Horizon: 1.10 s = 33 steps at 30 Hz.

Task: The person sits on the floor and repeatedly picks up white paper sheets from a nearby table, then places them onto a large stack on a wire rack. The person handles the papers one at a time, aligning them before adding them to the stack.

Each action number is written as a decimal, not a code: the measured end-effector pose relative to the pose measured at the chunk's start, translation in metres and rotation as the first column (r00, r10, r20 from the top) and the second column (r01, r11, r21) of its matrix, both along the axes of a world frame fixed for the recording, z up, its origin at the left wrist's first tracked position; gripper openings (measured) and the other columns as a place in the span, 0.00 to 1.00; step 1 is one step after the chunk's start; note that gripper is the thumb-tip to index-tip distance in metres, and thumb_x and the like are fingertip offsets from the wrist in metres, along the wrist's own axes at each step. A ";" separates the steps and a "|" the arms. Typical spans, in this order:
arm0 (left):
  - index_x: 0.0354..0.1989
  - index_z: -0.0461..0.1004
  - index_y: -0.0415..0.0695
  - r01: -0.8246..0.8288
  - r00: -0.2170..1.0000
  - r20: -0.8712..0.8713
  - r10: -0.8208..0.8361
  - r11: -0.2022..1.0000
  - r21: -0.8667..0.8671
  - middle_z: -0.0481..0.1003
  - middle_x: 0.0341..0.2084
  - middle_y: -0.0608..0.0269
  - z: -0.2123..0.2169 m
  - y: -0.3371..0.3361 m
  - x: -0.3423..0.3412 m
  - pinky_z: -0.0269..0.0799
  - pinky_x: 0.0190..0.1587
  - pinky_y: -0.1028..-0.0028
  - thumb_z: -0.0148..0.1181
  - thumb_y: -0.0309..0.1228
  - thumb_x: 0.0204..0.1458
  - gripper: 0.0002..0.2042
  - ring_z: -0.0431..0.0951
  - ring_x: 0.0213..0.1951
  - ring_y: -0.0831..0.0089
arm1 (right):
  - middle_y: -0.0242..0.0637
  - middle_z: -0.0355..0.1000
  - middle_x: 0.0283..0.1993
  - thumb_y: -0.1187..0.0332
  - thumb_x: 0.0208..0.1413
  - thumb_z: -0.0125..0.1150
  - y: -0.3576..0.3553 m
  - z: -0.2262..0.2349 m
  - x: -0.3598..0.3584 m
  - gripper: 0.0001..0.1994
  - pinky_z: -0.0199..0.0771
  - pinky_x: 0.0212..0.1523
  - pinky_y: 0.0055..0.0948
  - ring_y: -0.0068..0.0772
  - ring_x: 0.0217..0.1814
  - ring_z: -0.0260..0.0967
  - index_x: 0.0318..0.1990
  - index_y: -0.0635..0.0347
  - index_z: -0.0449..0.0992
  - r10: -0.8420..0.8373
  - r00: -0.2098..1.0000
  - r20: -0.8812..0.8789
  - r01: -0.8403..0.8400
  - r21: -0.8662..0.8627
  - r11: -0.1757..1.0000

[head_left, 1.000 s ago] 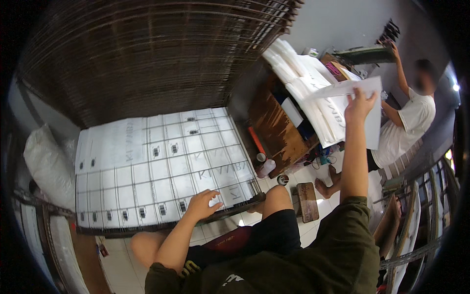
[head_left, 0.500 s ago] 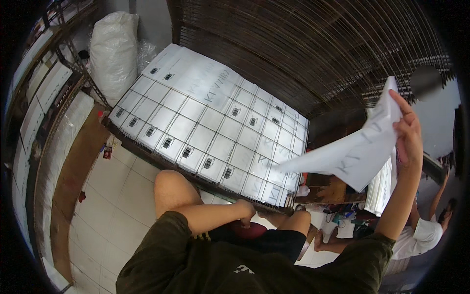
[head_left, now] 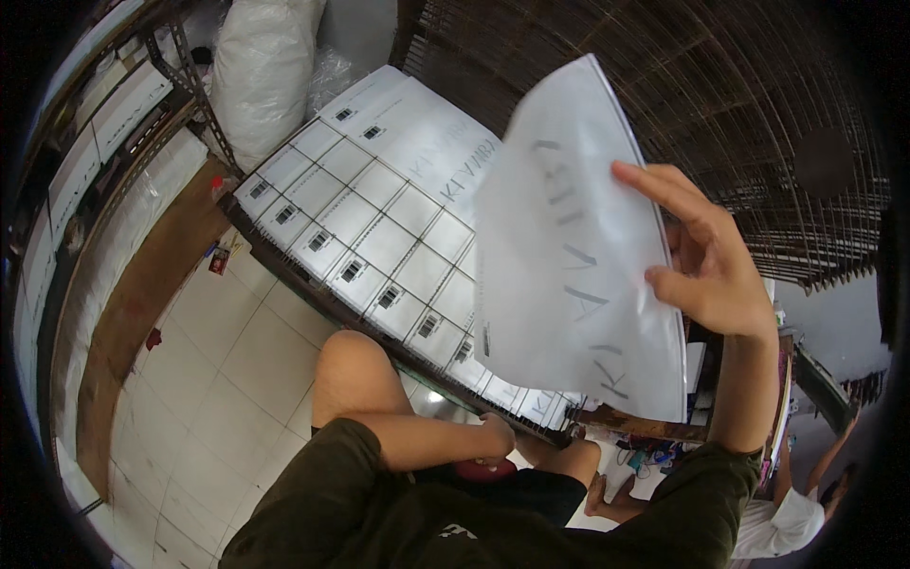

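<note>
My right hand pinches the right edge of a white plastic sheet between thumb and fingers. The sheet stands raised and slightly curved, with large dark lettering across it and a small barcode near its lower left corner. Behind it lies a wire-grid rack with similar white printed sheets on it, partly hidden by the raised one. Down at my lap, my left hand is curled closed, just above a dark red rounded thing. Whether its fingers hold anything is hidden.
Dark wire racks stand tilted up beyond the sheets. At the left are a metal shelf with white stock and a big white sack. Another person in a white top works at the far right, near cluttered items on the floor.
The sheet in my right hand has swung left and nearer, opening out from a folded drape to a broad upright face. My view has shifted right; the left hand stays at my lap.
</note>
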<state>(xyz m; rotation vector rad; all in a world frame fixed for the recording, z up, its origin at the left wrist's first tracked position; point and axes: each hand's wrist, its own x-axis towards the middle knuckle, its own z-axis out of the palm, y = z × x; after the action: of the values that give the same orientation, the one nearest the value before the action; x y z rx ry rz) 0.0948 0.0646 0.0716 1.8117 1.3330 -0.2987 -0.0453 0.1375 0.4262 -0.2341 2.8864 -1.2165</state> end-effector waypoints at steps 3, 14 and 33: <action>0.54 0.70 0.50 -0.058 0.998 0.017 0.057 0.996 0.066 0.71 0.51 0.62 0.015 -0.004 -0.010 0.68 0.50 0.51 0.63 0.53 0.43 0.31 0.72 0.52 0.59 | 0.36 0.66 0.50 0.84 0.40 0.47 0.008 -0.012 -0.043 0.27 0.66 0.34 0.13 0.18 0.41 0.65 0.53 0.66 0.71 0.015 1.000 -0.009 -0.015 -0.018 1.000; 0.46 0.75 0.43 -0.130 0.986 0.123 0.111 0.979 0.155 0.75 0.45 0.54 0.013 0.020 -0.026 0.69 0.45 0.48 0.66 0.45 0.40 0.25 0.75 0.48 0.56 | 0.52 0.55 0.64 0.87 0.38 0.42 0.158 -0.227 -0.121 0.35 0.61 0.60 0.26 0.38 0.60 0.60 0.62 0.74 0.54 -0.419 0.895 0.154 0.393 -0.718 0.575; 0.43 0.76 0.42 -0.271 0.934 0.288 0.209 0.943 0.192 0.76 0.36 0.56 0.021 0.025 -0.060 0.70 0.40 0.54 0.61 0.45 0.45 0.21 0.77 0.41 0.58 | 0.48 0.59 0.58 0.84 0.40 0.51 0.199 -0.459 -0.187 0.39 0.70 0.39 0.25 0.28 0.37 0.64 0.66 0.66 0.50 -0.720 0.616 0.321 0.685 -0.670 0.287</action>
<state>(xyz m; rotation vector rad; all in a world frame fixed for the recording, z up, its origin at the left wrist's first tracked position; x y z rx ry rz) 0.0349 0.0896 0.0927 1.7731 1.4227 0.2334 -0.2327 0.3364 -0.0330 1.2274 2.2491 -2.5053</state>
